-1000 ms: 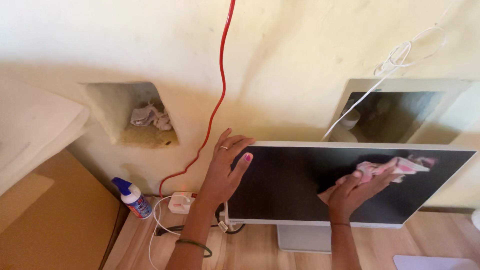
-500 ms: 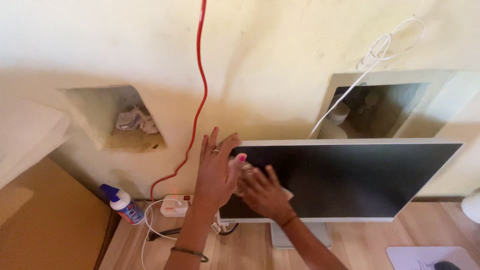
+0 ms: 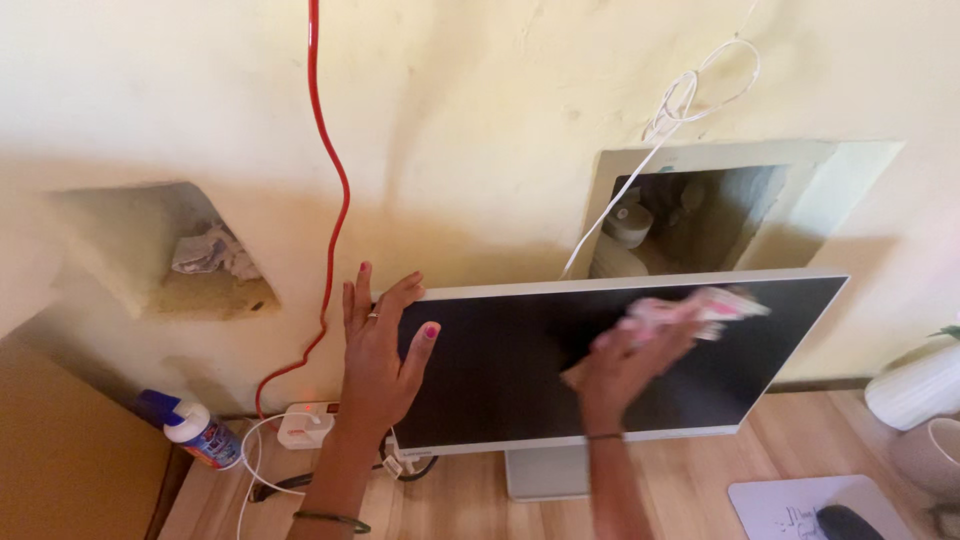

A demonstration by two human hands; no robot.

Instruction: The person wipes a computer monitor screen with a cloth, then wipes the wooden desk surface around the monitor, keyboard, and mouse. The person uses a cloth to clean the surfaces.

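While left hand [image 3: 380, 355] braces the monitor [image 3: 520, 375] edge, right hand [image 3: 625, 365] wipes the screen.
Left fingers spread flat; right (blurred) grips a pink cloth [image 3: 690, 312] against the upper glass; red cable [image 3: 325, 200] on the wall behind.

Wall [image 3: 480, 110]: rough plaster, pale yellow, patchy, warm light from above, shadow band lower down. Landmark = red cable [image 3: 330, 190], hanging down the wall in loose bends to a white power strip [image 3: 305, 425] on the desk [image 3: 690, 480]. Left of the cable: shallow wall niche [image 3: 150, 250], crumpled rag [image 3: 210, 255] inside. Right of the cable, well apart: larger niche [image 3: 700, 215], darker, pale containers inside, contents unclear. White cord [image 3: 680, 95] knotted on the wall above it, trailing down. Desk: light wood grain. Near the cable's foot, left: spray bottle [image 3: 190, 430] lying tilted. Far right: white ribbed vase [image 3: 915, 385], white mouse pad [image 3: 800, 505].
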